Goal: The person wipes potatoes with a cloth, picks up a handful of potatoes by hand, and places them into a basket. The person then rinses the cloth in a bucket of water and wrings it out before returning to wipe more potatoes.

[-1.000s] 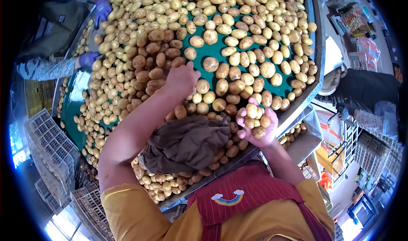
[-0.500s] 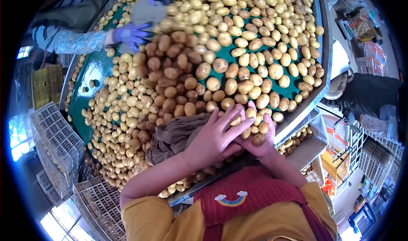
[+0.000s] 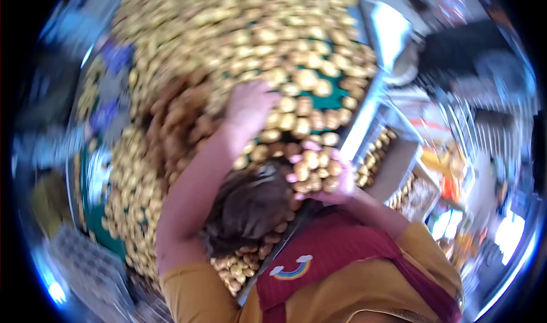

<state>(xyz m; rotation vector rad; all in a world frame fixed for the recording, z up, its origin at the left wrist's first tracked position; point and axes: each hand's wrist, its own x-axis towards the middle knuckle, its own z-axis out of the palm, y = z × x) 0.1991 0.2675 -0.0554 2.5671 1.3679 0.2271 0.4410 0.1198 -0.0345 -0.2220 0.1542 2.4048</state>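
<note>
Low on the right, close to the table's edge, my right hand (image 3: 343,185) cups several small yellow-brown potatoes (image 3: 316,168), its fingers curled up around them. My left hand (image 3: 250,103) is stretched out over the loose potatoes (image 3: 288,104) on the table, back of the hand up. Motion smears its fingers, and whatever lies under them is hidden. A crumpled dark brown cloth (image 3: 248,203) lies on the potatoes between my forearms. Left of my left hand is a heap of browner potatoes (image 3: 179,118).
Across the table at left are a co-worker's purple-gloved hands (image 3: 104,116). Green table surface (image 3: 330,98) shows between potatoes. Beyond the metal edge (image 3: 364,126) at right, a bin (image 3: 393,169) holds more potatoes. Stacked crates (image 3: 85,260) stand at lower left.
My left hand has left my right hand and moved forward over the pile. My right hand now holds more potatoes. The whole view has shifted and blurred.
</note>
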